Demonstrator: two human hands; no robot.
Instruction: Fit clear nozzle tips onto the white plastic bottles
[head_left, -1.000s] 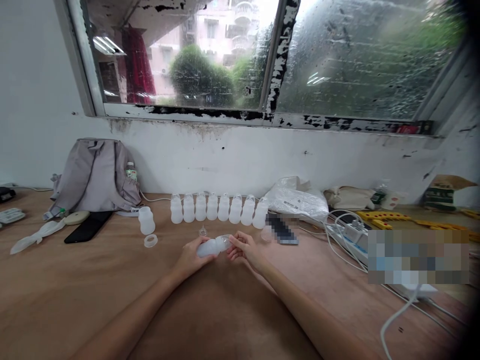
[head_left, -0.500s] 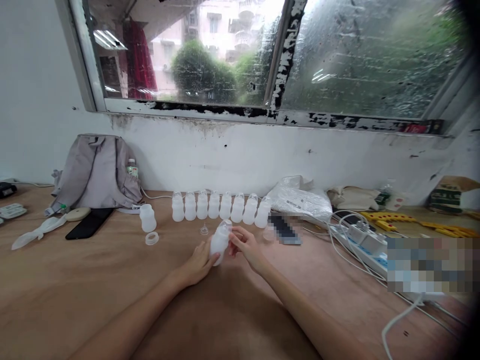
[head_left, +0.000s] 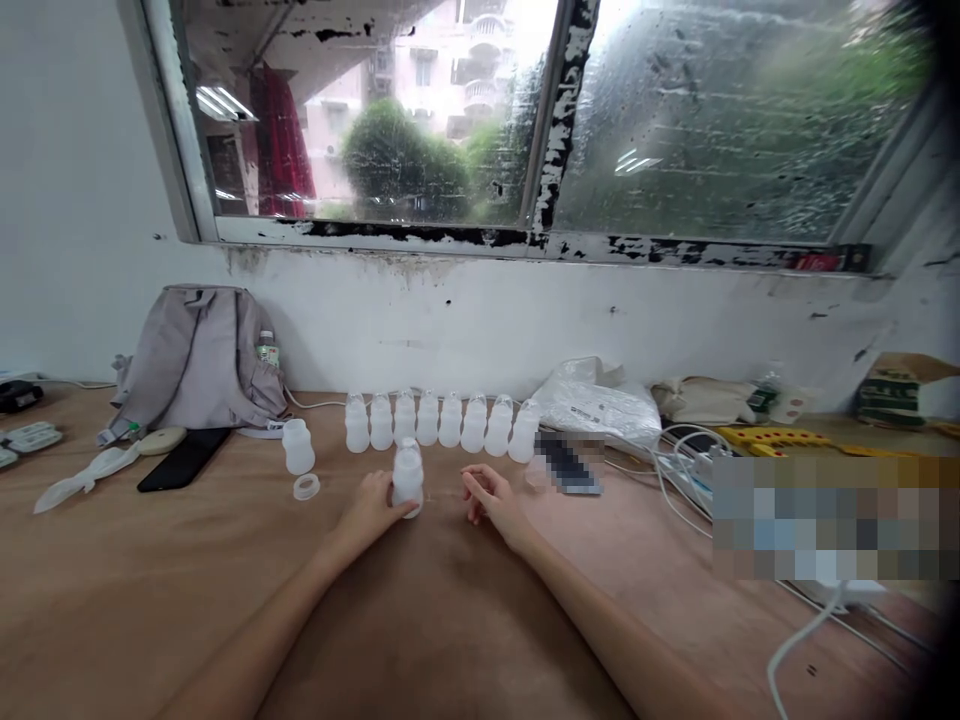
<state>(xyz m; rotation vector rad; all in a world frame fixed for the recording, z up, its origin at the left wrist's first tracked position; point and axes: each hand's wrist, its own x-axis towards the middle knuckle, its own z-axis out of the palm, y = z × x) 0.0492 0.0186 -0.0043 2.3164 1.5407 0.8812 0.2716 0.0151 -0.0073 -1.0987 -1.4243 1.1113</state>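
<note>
My left hand grips a white, translucent bottle with a clear cap, upright on the brown table. To its right, my right hand is apart from the bottle, fingers bent and parted, with nothing in it. Several similar capped bottles stand in a row behind. Left of my hands are an uncapped bottle and, in front of it, a white ring. The small clear nipple seen earlier does not show; the held bottle may hide it.
A grey backpack, a black phone and a thin white bag lie at the left. Right of the row are a silver bag, a partly blurred phone and white cables. A wall stands behind.
The held bottle has moved left and turned from tilted to upright, along with my left hand. My right hand has let go of its cap. The view has shifted slightly.
</note>
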